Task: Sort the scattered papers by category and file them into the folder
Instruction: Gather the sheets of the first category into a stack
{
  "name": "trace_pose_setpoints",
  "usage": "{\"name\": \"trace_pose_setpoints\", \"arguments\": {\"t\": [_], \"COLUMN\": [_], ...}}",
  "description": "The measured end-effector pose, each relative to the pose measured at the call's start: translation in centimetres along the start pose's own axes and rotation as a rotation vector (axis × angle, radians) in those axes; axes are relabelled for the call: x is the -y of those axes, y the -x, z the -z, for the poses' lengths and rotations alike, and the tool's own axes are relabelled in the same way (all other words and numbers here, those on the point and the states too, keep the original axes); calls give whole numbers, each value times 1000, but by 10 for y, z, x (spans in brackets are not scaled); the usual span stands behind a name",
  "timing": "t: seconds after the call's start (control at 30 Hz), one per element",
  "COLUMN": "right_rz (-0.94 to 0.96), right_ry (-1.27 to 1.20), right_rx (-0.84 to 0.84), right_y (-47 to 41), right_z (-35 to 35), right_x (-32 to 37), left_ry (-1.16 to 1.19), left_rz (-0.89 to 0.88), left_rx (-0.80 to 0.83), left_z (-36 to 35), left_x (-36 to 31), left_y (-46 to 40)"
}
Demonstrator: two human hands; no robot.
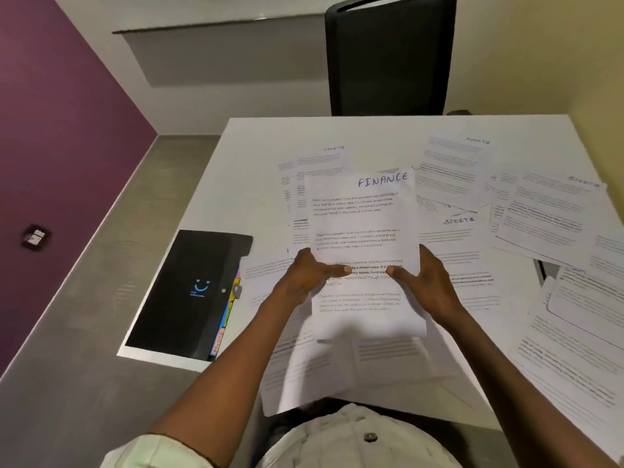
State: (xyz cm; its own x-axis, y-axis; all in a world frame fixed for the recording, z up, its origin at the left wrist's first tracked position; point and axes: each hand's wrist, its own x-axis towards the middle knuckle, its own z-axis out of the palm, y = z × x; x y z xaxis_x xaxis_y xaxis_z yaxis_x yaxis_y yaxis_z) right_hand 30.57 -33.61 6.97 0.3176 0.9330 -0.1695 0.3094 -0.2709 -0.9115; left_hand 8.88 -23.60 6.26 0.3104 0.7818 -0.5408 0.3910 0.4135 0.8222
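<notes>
A stack of printed sheets headed FINANCE (361, 224) is lifted above the white table (256, 140), in front of me. My left hand (309, 276) grips its left edge, thumb across the text. My right hand (425, 282) grips the right edge the same way. Several loose papers lie scattered around, some headed SPORTS (456, 238). A black folder (189, 292) with a blue smiley and coloured tabs at its right side lies shut at the table's left front corner.
A black office chair (388, 55) stands behind the far table edge. More printed sheets (553, 217) cover the right side and hang over the front edge near my lap. Grey floor and a purple wall lie to the left.
</notes>
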Motion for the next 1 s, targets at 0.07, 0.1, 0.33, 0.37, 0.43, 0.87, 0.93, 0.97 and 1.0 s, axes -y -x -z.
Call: {"name": "trace_pose_setpoints", "arguments": {"t": [0.07, 0.1, 0.33, 0.37, 0.43, 0.87, 0.93, 0.97, 1.0], "right_rz": [11, 9, -67, -93, -145, -303, -313, -309, -306], "right_ry": [32, 45, 2, -21, -47, -32, -32, -23, -21], "right_rx": [8, 15, -15, -46, -106, -294, -290, -290, -292], "right_y": [-2, -3, -6, -5, -3, 34, 38, 38, 39], "right_z": [-13, -21, -75, -81, -91, -166, -173, -175, -176], "right_x": [9, 13, 22, 19, 14, 17, 22, 23, 25], "left_ry": [-18, -22, 277, 343, 227, -781, -804, -798, -786], "left_rz": [44, 58, 18, 16, 24, 271, 245, 229, 218], "left_rx": [10, 13, -114, -257, -609, -410, -368, -366, -370], "left_z": [17, 26, 99, 114, 151, 210, 210, 210, 210], "left_x": [-2, -1, 22, 30, 59, 171, 178, 179, 181], "left_y": [2, 4, 19, 22, 21, -9, -12, -12, -12]}}
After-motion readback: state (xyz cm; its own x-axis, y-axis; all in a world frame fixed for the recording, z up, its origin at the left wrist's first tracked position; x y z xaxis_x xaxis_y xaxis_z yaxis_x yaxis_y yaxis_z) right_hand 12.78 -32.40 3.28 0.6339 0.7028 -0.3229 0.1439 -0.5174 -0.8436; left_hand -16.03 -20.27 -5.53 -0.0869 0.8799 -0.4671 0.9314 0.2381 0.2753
